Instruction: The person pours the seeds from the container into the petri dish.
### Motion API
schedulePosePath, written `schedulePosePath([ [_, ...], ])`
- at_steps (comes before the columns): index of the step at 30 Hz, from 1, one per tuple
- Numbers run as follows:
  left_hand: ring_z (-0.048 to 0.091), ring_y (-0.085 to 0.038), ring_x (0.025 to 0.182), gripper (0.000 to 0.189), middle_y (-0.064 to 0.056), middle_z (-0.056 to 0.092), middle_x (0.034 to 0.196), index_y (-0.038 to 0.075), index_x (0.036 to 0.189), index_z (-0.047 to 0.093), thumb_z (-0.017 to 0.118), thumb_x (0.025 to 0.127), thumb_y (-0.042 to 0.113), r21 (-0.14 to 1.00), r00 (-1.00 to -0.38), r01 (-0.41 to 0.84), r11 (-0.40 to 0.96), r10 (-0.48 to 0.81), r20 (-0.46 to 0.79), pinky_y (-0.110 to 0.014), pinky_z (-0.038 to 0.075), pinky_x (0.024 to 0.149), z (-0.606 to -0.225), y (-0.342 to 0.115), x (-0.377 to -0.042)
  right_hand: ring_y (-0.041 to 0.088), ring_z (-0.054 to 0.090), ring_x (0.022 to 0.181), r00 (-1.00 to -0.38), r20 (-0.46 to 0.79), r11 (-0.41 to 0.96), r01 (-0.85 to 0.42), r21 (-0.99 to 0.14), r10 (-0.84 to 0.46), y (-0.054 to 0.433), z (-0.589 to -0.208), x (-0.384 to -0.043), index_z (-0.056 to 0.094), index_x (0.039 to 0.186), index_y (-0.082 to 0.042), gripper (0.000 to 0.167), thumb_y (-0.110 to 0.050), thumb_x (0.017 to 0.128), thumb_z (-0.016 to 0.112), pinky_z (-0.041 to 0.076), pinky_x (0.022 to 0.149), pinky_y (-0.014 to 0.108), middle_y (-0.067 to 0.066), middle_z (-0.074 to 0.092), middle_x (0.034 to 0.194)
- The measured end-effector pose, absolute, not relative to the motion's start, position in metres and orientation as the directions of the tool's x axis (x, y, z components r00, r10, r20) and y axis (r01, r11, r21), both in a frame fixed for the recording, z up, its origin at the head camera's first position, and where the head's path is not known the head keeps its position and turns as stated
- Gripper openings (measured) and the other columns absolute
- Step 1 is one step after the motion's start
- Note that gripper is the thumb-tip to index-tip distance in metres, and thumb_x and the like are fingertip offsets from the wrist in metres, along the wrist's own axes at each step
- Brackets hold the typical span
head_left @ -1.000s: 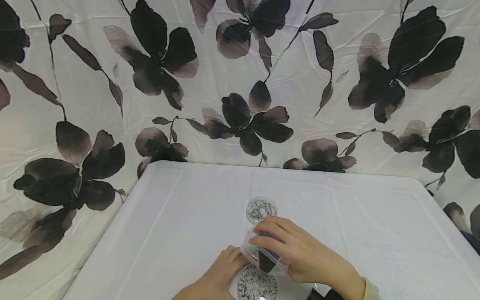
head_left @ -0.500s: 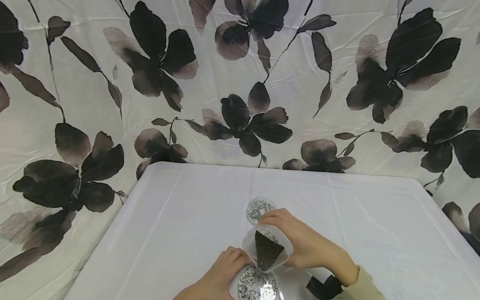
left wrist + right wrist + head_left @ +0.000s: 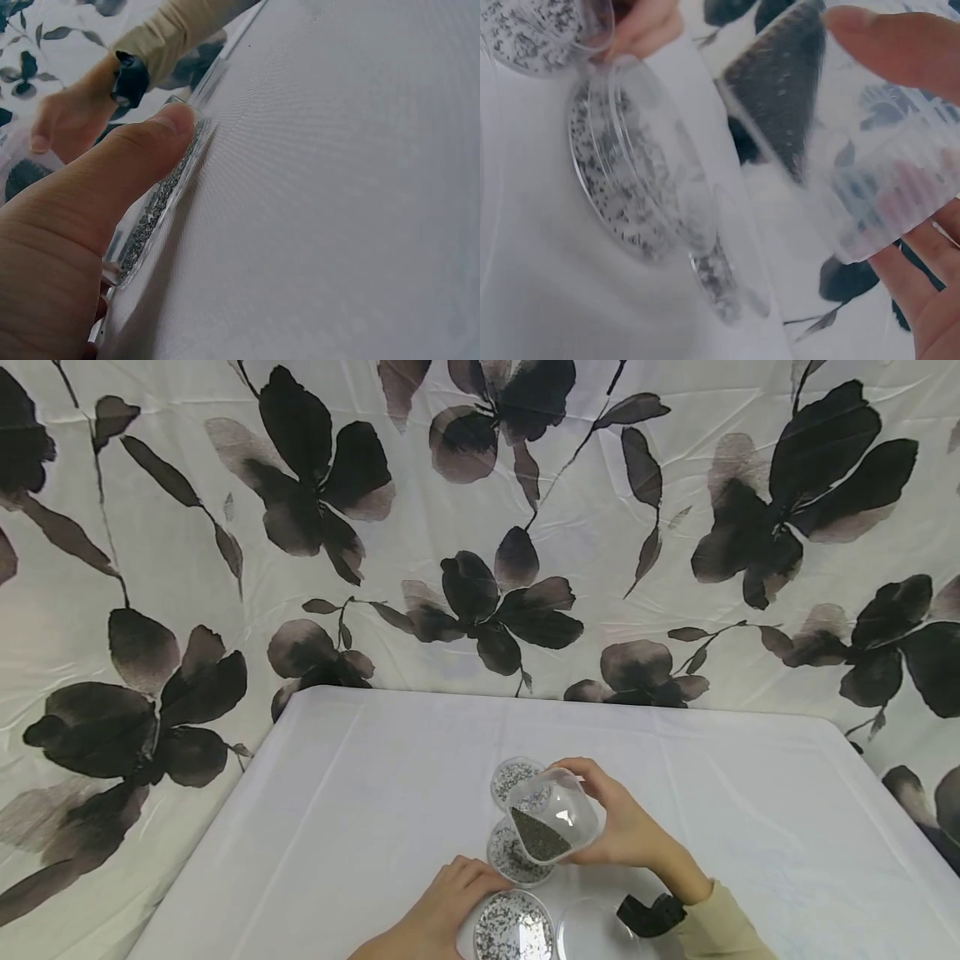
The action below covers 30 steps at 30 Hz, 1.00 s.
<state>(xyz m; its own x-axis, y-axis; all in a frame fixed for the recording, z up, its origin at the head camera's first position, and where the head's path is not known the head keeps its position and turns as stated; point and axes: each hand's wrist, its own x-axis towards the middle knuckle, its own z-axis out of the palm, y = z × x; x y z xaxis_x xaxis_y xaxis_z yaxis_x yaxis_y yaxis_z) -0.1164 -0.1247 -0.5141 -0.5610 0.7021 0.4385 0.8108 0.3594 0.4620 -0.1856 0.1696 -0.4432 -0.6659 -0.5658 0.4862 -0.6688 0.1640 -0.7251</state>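
Note:
My right hand holds a clear ribbed plastic cup, thumb on one side and fingers on the other. The cup is tilted, and dark fine granules lie slanted in its lower corner. It overlaps the middle round clear dish in the head view; black and white flecks are scattered in that dish. My left hand grips the nearest dish at its left side. In the left wrist view its thumb presses on the dish, while most other fingers are hidden.
A third speckled dish stands farthest back in the row. A clear round lid or dish lies right of the nearest one. A black band sits on my right wrist. The white table ends at a floral cloth.
My right hand has drawn the cup back to the right and turned it, uncovering much of the middle dish. My left hand stays at the nearest dish.

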Motion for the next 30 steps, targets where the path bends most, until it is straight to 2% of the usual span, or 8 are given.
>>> schedulePosePath([
  [4, 0.043, -0.006, 0.113, 0.087, 0.009, 0.053, 0.127, 0.018, 0.135, 0.055, 0.086, 0.062, 0.054, 0.479, -0.575, 0.798, 0.366, 0.702, 0.420, -0.026, 0.039, 0.094, -0.514, -0.125, -0.116, 0.020, 0.049, 0.127, -0.734, 0.475, 0.125, -0.596, -0.793, -0.485, 0.178, -0.446, -0.189, 0.040, 0.141, -0.003, 0.102, -0.004, 0.056, 0.096, 0.043, 0.103, 0.032, 0.014, 0.052, 0.134],
  [8, 0.043, -0.007, 0.114, 0.087, 0.008, 0.052, 0.128, 0.016, 0.136, 0.055, 0.086, 0.062, 0.052, 0.517, -0.588, 0.776, 0.360, 0.708, 0.390, -0.027, 0.039, 0.096, -0.514, -0.125, -0.114, 0.014, 0.046, 0.130, -0.767, 0.505, 0.101, -0.583, -0.806, -0.396, 0.188, -0.450, -0.194, 0.039, 0.142, 0.001, 0.103, 0.005, 0.055, 0.093, 0.034, 0.109, 0.024, 0.021, 0.052, 0.133],
  [10, 0.043, -0.007, 0.115, 0.088, 0.008, 0.052, 0.129, 0.016, 0.136, 0.055, 0.087, 0.061, 0.051, 0.533, -0.596, 0.766, 0.360, 0.708, 0.378, -0.027, 0.039, 0.097, -0.514, -0.124, -0.113, 0.014, 0.047, 0.128, -0.783, 0.519, 0.096, -0.579, -0.809, -0.343, 0.194, -0.452, -0.197, 0.039, 0.144, 0.003, 0.103, 0.011, 0.055, 0.090, 0.036, 0.107, 0.023, 0.023, 0.053, 0.133],
  [14, 0.044, -0.007, 0.115, 0.091, 0.008, 0.052, 0.128, 0.016, 0.136, 0.054, 0.088, 0.060, 0.052, 0.489, -0.573, 0.795, 0.359, 0.708, 0.413, -0.027, 0.040, 0.096, -0.515, -0.125, -0.114, 0.012, 0.044, 0.131, -0.837, 0.491, 0.112, -0.526, -0.843, -0.241, 0.208, -0.458, -0.205, 0.037, 0.149, -0.002, 0.102, 0.016, 0.060, 0.085, 0.038, 0.102, 0.020, 0.016, 0.049, 0.141],
  [17, 0.044, -0.007, 0.114, 0.091, 0.007, 0.052, 0.128, 0.016, 0.137, 0.053, 0.088, 0.061, 0.054, 0.445, -0.545, 0.823, 0.352, 0.709, 0.448, -0.027, 0.040, 0.094, -0.517, -0.125, -0.115, 0.010, 0.041, 0.135, -0.869, 0.456, 0.092, -0.478, -0.873, -0.192, 0.219, -0.462, -0.210, 0.034, 0.152, -0.006, 0.102, 0.019, 0.065, 0.081, 0.038, 0.106, 0.021, 0.010, 0.045, 0.147],
  [23, 0.043, -0.007, 0.113, 0.090, 0.008, 0.052, 0.127, 0.017, 0.138, 0.052, 0.086, 0.064, 0.055, 0.412, -0.520, 0.844, 0.343, 0.710, 0.474, -0.025, 0.040, 0.092, -0.516, -0.125, -0.117, 0.018, 0.039, 0.139, -0.859, 0.490, -0.006, -0.495, -0.869, -0.148, 0.239, -0.473, -0.222, 0.028, 0.153, 0.001, 0.097, 0.025, 0.071, 0.072, 0.033, 0.112, 0.026, 0.023, 0.043, 0.148],
  [26, 0.043, -0.007, 0.113, 0.090, 0.008, 0.051, 0.127, 0.016, 0.138, 0.051, 0.086, 0.064, 0.055, 0.415, -0.518, 0.845, 0.337, 0.711, 0.476, -0.025, 0.040, 0.092, -0.516, -0.125, -0.118, 0.017, 0.039, 0.140, -0.862, 0.491, -0.020, -0.493, -0.870, -0.129, 0.247, -0.479, -0.227, 0.027, 0.153, 0.002, 0.094, 0.025, 0.073, 0.071, 0.033, 0.112, 0.026, 0.021, 0.042, 0.149],
  [30, 0.043, -0.007, 0.113, 0.091, 0.007, 0.051, 0.128, 0.015, 0.138, 0.051, 0.087, 0.063, 0.055, 0.405, -0.510, 0.850, 0.336, 0.713, 0.480, -0.024, 0.040, 0.092, -0.517, -0.125, -0.118, 0.014, 0.039, 0.139, -0.893, 0.438, 0.017, -0.442, -0.897, -0.100, 0.258, -0.485, -0.229, 0.029, 0.154, -0.004, 0.092, 0.022, 0.076, 0.071, 0.035, 0.110, 0.024, 0.018, 0.042, 0.150],
])
